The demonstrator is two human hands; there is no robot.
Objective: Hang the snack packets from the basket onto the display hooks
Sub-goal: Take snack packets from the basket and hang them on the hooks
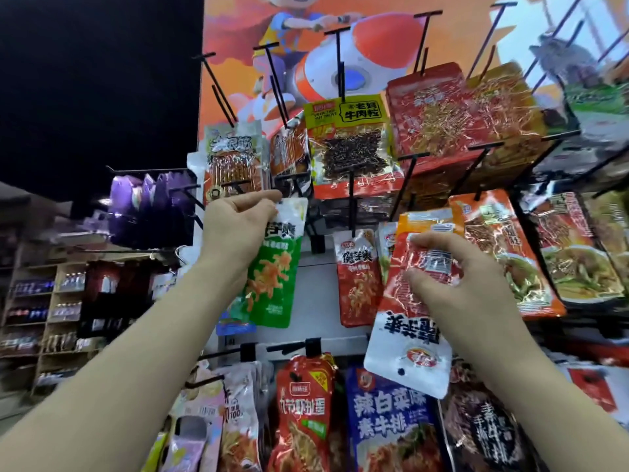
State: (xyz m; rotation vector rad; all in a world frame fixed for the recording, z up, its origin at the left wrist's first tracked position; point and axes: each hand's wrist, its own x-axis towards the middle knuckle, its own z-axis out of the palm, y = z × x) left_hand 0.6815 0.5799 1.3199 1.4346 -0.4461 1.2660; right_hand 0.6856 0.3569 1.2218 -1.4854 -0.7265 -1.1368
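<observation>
You had two snack packets on the go, and neither looked hung yet. The green packet (pixel 272 284) was up by the display hooks (pixel 351 195), its top pinched in your left hand (pixel 238 223) fingers. The red packet (pixel 408 335) was upside down, pinched by your right hand (pixel 459 277). The basket was out of shot, so no idea what was left.

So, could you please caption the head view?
Left hand pinches the green packet by its top; right hand grips the red-and-white packet, upside down.
</observation>
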